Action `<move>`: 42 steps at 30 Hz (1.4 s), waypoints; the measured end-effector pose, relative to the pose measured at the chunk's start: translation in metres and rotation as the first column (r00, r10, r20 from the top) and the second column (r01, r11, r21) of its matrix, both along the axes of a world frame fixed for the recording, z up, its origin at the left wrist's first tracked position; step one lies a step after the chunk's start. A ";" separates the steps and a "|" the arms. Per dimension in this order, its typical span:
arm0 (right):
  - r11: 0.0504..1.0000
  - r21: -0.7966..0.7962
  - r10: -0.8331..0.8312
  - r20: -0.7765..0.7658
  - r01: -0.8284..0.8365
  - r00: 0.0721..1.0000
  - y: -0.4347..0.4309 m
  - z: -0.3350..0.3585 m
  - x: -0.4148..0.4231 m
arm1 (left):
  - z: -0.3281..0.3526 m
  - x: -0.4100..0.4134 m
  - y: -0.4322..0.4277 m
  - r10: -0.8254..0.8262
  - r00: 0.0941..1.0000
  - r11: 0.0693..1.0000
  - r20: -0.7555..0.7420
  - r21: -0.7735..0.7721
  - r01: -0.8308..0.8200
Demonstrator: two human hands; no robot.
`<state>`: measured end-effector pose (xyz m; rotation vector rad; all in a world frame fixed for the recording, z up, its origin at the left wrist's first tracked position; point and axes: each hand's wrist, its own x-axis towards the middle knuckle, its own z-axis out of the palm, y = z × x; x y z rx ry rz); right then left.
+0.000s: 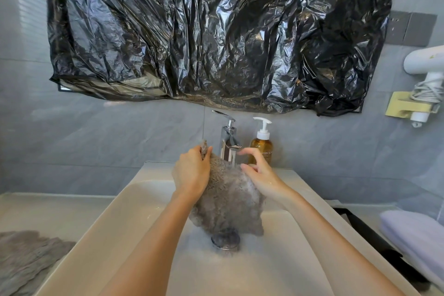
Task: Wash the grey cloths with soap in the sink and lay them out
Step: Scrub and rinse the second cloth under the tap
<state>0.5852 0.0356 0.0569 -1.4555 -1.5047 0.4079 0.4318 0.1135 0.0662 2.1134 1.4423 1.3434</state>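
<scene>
grey tiled wall [96,132], black plastic sheet [216,31]

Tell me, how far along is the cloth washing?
Looks done: one grey cloth lies spread on the counter, left of the sink, though whether it is washed I cannot tell. In hand: the left hand grips a second, sudsy cloth over the drain, the right hand rests against it. Left: rinsing it and laying it out.
</scene>
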 end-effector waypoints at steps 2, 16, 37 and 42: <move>0.995 -0.093 0.048 0.100 -0.039 0.994 -0.002 0.002 -0.002 | 0.000 -0.001 0.004 -0.025 0.999 0.998 0.027 -0.051 0.027; 0.991 -0.114 -0.051 0.158 0.070 0.986 -0.007 -0.001 0.020 | -0.010 0.002 0.017 -0.499 0.845 0.864 -0.192 -0.194 0.465; 0.911 0.187 -0.345 -0.145 0.368 0.927 0.002 -0.012 -0.019 | -0.019 0.023 -0.001 -0.396 0.877 0.834 0.273 -0.293 0.468; 0.916 0.113 -0.370 -0.131 0.385 0.920 0.021 -0.012 -0.046 | -0.028 0.035 -0.015 -0.267 0.961 0.927 0.069 -0.255 0.276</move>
